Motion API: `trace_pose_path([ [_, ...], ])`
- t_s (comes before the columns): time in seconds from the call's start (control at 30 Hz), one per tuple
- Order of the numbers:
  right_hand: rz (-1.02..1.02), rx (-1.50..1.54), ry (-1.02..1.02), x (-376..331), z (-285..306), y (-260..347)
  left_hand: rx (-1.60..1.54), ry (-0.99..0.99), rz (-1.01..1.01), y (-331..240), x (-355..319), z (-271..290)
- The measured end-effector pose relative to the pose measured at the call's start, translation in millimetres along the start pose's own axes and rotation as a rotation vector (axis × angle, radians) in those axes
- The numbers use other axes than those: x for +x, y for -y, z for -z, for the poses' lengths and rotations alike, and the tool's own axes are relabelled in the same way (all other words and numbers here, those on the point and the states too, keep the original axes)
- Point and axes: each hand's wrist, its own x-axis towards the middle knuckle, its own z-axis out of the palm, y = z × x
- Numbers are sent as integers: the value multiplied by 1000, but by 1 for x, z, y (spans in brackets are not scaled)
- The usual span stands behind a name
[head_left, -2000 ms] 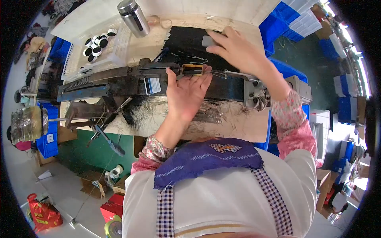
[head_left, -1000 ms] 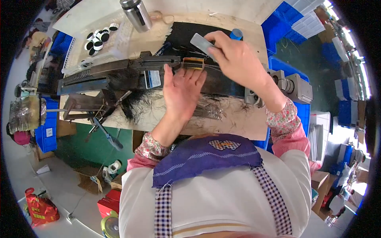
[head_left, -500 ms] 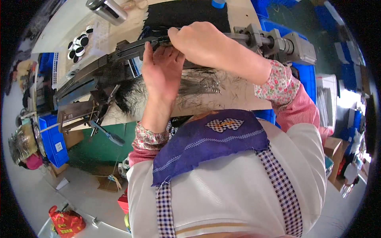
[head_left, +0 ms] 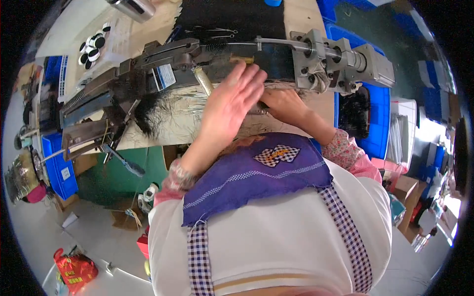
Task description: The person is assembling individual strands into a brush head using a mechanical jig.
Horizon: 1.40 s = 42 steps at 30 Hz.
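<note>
My left hand point(head_left: 233, 101) hovers over the near side of the bench with its fingers stretched out and nothing seen in them. Beside it, my right hand point(head_left: 286, 106) is low at the tabletop, fingers curled at a dark patch of bristles; its fingertips are partly hidden, and what they hold cannot be made out. Beyond both hands runs a long metal machine point(head_left: 170, 54). A thin wire with dark bristles point(head_left: 216, 47) stretches from its left part to a rod point(head_left: 281, 43) on the right. Thin wire pieces point(head_left: 196, 104) lie left of my left hand.
Two loop-ended wires point(head_left: 222, 36) rest on a black cloth point(head_left: 232, 15) behind the machine. A clear tray point(head_left: 114, 49) with black-and-white round pieces point(head_left: 91, 48) stands at left, near a metal cup point(head_left: 133, 7). Blue bins point(head_left: 377, 118) are at right. Loose bristles point(head_left: 148, 116) litter the table.
Both hands have left the machine's middle and come down toward me, the right one to the tabletop. The wire with dark bristles on the machine is now uncovered.
</note>
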Motion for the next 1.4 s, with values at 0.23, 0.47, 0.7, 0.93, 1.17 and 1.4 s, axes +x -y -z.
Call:
trace_pose_path([
  [0.23, -1, 174, -90, -8, 1, -12, 2474, -1158, -975, -90, -103, 146],
  [0.47, -13, 291, -38, -9, 7, -12, 1773, -1614, -492, -158, -219, 265],
  [0.7, -119, 274, -346, -48, 78, 7, 1736, -851, -1108, -85, -113, 128],
  [0.93, 352, 215, -517, -4, 178, 67, 1477, 462, -591, -26, -38, -38],
  [1.17, 60, 240, -570, 27, 154, 16, 1137, -167, -361, -52, -51, 53],
  [1.4, 266, -114, -454, 77, 123, 11, 608, -217, -116, -1, -25, 9],
])
